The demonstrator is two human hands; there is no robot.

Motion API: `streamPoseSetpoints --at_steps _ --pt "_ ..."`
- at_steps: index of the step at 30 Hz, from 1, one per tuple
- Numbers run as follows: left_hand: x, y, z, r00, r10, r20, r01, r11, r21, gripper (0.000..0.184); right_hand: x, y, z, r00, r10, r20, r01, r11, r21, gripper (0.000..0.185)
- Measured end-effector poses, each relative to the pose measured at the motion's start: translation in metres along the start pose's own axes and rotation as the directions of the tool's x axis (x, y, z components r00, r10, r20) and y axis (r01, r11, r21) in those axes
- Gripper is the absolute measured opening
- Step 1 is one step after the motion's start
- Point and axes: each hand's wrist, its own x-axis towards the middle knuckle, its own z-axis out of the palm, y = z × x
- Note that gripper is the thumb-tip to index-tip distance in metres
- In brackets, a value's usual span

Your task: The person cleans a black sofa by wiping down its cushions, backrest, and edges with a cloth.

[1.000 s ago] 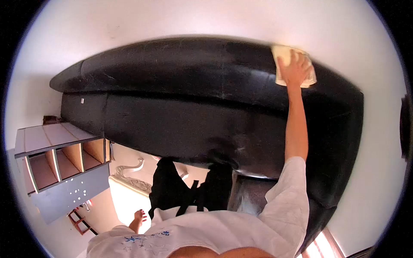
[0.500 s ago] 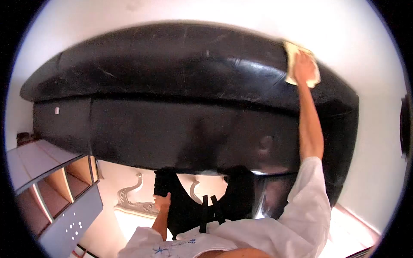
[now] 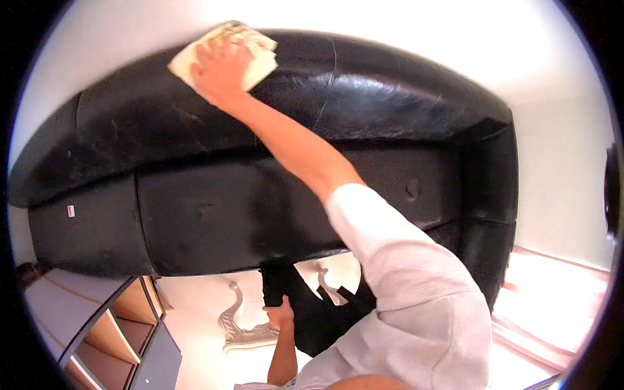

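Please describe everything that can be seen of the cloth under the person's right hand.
The cloth is pale yellow and looks like soft fabric, roughly four-sided, with uneven edges and rumpled folds toward its upper right. It lies at the upper edge of the black sofa backrest, left of the middle in the view. The right hand is spread over it, hiding its centre. Blur obscures its weave, and whether it touches the wall behind cannot be told.
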Motion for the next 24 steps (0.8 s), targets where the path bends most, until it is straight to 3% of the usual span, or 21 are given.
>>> streamPoseSetpoints --at_steps 4,6,9,10,12,13,14,18,20,23,24 --pt "-0.02 0.002 0.028 0.998 -0.024 -0.058 0.023 1.0 -0.004 0.105 0.005 0.006 -0.042 0.982 -0.128 0.138 0.106 0.982 0.155 0.069" --pt "-0.037 0.017 0.042 0.996 -0.041 -0.08 0.044 0.998 0.037 0.108 0.009 0.029 -0.039 0.902 -0.332 0.277 0.33 0.942 0.057 0.079" --pt "-0.053 0.021 0.08 0.99 -0.1 -0.102 0.107 0.992 0.06 0.117 0.011 0.091 -0.06 0.828 -0.437 0.352 0.418 0.899 0.131 0.077" --pt "-0.053 0.013 0.1 0.991 -0.078 -0.109 0.077 0.997 -0.017 0.119 0.005 0.134 -0.082 0.783 -0.409 0.468 0.315 0.91 0.269 0.075" --pt "-0.075 0.032 0.097 0.988 -0.14 -0.062 0.141 0.99 0.01 0.117 -0.018 0.242 -0.099 0.846 -0.494 0.199 0.412 0.844 0.343 0.074" --pt "-0.078 0.041 0.1 0.988 -0.145 -0.056 0.146 0.989 0.009 0.116 -0.021 0.293 -0.124 0.828 -0.528 0.188 0.422 0.808 0.411 0.079" --pt "-0.078 0.05 0.1 0.978 -0.2 -0.057 0.197 0.979 -0.057 0.116 -0.028 0.341 -0.15 0.823 -0.509 0.253 0.408 0.839 0.361 0.079" --pt "-0.066 0.031 0.124 0.992 -0.126 -0.017 0.125 0.991 -0.049 0.115 -0.088 0.501 -0.258 0.843 -0.206 0.496 0.264 0.963 -0.049 0.079" --pt "-0.059 0.028 0.116 0.987 -0.152 0.052 0.155 0.986 -0.065 0.106 -0.121 0.549 -0.301 0.856 -0.07 0.511 0.191 0.964 -0.188 0.077" --pt "-0.062 0.028 0.088 0.985 -0.146 0.095 0.157 0.98 -0.119 0.118 -0.137 0.583 -0.312 0.915 0.092 0.392 -0.007 0.977 -0.211 0.061" --pt "-0.06 0.027 0.081 0.99 -0.136 0.041 0.141 0.977 -0.159 0.116 -0.125 0.57 -0.306 0.892 0.211 0.4 -0.164 0.975 -0.149 0.056"
